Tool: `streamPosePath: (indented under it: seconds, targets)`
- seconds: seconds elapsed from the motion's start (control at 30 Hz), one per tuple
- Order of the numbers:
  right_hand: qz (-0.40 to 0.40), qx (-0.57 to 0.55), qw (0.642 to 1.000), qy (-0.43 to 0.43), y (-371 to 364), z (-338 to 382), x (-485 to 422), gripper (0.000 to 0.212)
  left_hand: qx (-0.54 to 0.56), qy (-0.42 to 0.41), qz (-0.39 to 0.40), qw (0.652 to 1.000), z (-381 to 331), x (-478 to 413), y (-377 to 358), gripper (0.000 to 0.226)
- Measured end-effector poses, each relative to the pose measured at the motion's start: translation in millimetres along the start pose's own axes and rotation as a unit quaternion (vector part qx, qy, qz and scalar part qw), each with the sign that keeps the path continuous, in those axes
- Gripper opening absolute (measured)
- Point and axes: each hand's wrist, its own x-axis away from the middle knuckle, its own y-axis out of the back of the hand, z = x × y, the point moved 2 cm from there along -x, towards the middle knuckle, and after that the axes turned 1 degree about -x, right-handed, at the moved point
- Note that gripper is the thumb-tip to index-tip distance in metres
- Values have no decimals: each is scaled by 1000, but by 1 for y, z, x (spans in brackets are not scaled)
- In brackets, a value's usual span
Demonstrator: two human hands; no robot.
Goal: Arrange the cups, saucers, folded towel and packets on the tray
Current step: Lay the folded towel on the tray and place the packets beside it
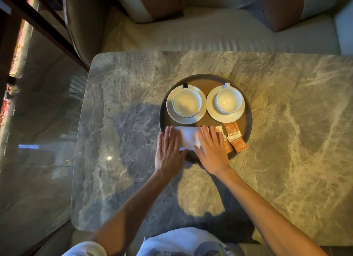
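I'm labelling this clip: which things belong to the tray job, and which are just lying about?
Job: tray, left cup, right cup, left saucer, right saucer, towel, packets, left hand, right hand.
Lying about: table, sofa, cushions.

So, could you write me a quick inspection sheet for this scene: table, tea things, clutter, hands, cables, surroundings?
Surface: grey veined marble table, with a round dark tray on it.
Job's things: left cup on left saucer and right cup on right saucer, side by side on the tray's far half; folded towel at its near edge; orange packets right of the towel.
Clutter: nothing seen.
Hands: left hand flat on the towel's left end; right hand flat on its right end, covering part of a packet.
Cables: nothing seen.
Surroundings: cushioned sofa beyond the table; glossy floor at left.
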Motion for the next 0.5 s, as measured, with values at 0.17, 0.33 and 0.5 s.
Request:
streamPosePath:
  seconds: [0.17, 0.33, 0.5]
  targets:
    - [-161, -132, 966, -153, 39, -67, 10, 29, 4, -50, -94, 994, -40, -11, 24, 43]
    - [21, -204, 957, -204, 49, -111, -6, 62, -60, -152, 45, 985, -95, -50, 23, 72]
    - [68, -206, 963, -159, 41, -118, -12, 78, -178, -200, 29, 963, -108, -55, 24, 65]
